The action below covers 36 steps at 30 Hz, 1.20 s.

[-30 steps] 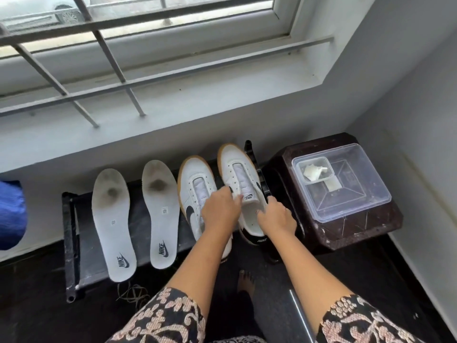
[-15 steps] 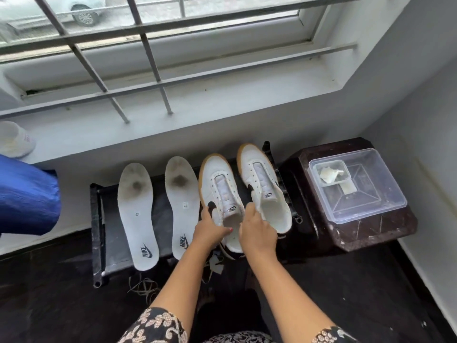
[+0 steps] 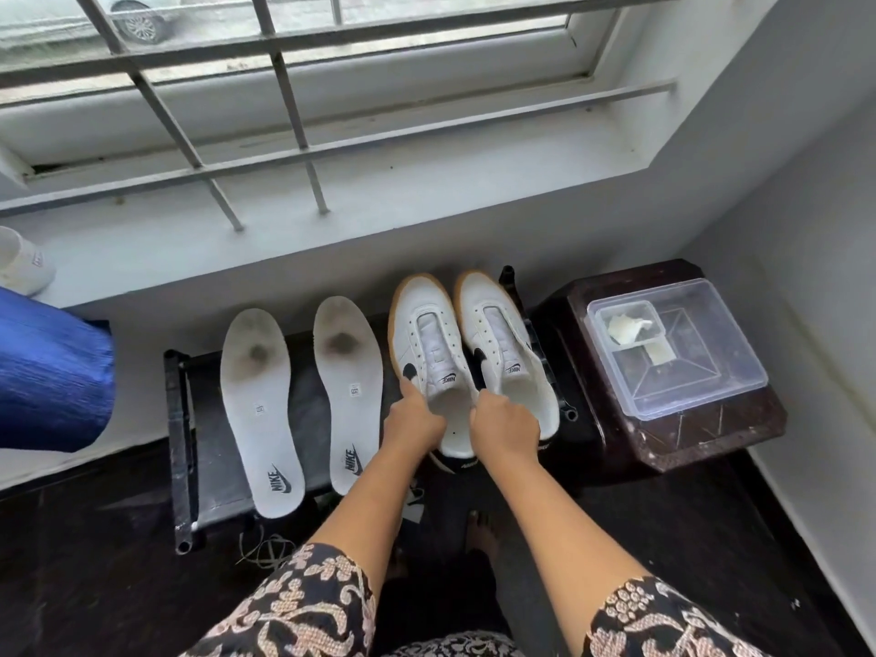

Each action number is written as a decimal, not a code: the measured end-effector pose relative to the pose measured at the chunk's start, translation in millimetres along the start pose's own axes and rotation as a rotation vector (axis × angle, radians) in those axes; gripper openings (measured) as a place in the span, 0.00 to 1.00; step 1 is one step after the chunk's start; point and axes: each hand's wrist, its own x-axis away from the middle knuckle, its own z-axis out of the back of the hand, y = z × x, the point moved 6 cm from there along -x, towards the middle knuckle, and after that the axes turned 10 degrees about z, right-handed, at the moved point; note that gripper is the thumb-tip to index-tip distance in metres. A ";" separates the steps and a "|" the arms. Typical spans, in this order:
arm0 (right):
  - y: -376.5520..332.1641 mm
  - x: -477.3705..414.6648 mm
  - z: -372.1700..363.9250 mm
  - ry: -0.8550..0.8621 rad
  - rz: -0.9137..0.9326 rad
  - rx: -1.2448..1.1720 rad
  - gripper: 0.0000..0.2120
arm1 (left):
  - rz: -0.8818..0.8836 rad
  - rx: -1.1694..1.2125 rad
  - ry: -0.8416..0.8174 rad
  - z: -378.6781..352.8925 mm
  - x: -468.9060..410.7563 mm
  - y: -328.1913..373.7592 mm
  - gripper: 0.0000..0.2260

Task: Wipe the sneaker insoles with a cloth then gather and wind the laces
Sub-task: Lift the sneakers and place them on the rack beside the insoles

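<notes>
Hands both on one shoe. Left hand pinches the left edge of the held sneaker's opening, fingers curled, one fingertip up against the black swoosh. Right hand grips the opposite edge of the same opening, knuckles up. The two hands sit close together, with only the shoe's mouth between them. Patterned black-and-cream sleeves show at the near edge of the view.

Positions, all taken from the black tabletop:
- Held sneaker: on its right half, toe toward the wall, heel at the near edge. White upper, gum-coloured sole rim.
- Other sneaker: at its right end, just beside the held one, same heading. Whether the two touch, cannot tell.
- Insoles: two, lying flat on its left half, logo ends near. Outer insole and inner insole are apart from each other, each with a dark smudge at the forefoot.
- Laces: loose tangle on the dark floor, just off its near-left corner.
- Bare foot: on the floor in front of its right half.
- Brown stool: just past its right end, carrying a clear plastic box; a pale scrap lies in the box's small compartment.
- Blue fabric: off its left end.
- Window sill: above and behind it, with grey grille bars across.
</notes>
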 end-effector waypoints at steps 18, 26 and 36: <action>32.1 17.5 15.6 0.310 0.030 0.100 0.20 | 0.073 0.040 -0.011 -12.7 4.3 -3.6 0.40; 37.6 8.5 1.4 -0.090 -0.073 -0.136 0.17 | 0.119 0.060 -0.034 -19.9 9.7 -2.5 0.38; 30.2 8.2 9.2 0.122 -0.112 -0.243 0.11 | 0.089 -0.004 0.078 -19.7 10.4 5.7 0.33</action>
